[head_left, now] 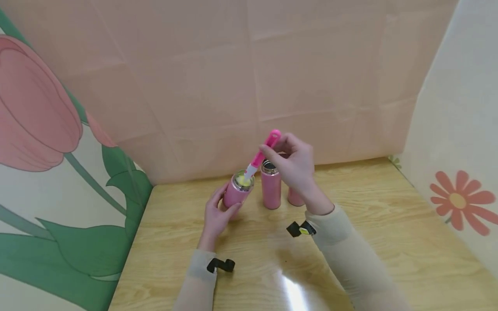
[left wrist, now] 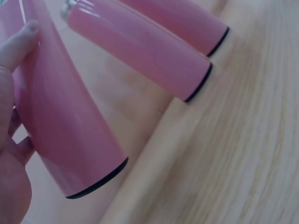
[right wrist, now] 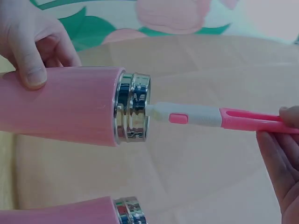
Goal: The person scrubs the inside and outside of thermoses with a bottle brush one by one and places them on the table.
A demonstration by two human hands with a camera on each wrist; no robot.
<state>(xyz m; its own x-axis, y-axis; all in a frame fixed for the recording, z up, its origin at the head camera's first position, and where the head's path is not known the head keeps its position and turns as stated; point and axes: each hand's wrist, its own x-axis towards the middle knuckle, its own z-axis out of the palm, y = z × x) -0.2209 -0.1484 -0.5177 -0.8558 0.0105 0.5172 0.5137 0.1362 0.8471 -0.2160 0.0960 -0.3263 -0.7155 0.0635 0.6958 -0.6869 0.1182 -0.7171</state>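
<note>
My left hand (head_left: 216, 218) grips a pink thermos bottle (head_left: 235, 198) round its body and holds it tilted, its open metal neck facing up and to the right. In the right wrist view the steel neck (right wrist: 133, 107) shows plainly. My right hand (head_left: 296, 163) pinches the pink handle (head_left: 268, 144) of a bottle brush between thumb and fingers. Its white shaft (right wrist: 196, 115) reaches the bottle's mouth. Something pale yellow, seemingly the brush's head, fills the opening (head_left: 244, 180); the part inside the bottle is hidden.
A second pink bottle (head_left: 271, 190), uncapped, stands upright just right of the held one. A third bottle (head_left: 295, 197) stands beyond it, mostly hidden behind my right hand. The wooden table (head_left: 175, 242) meets a pinkish cloth backdrop (head_left: 194, 108) close behind the bottles.
</note>
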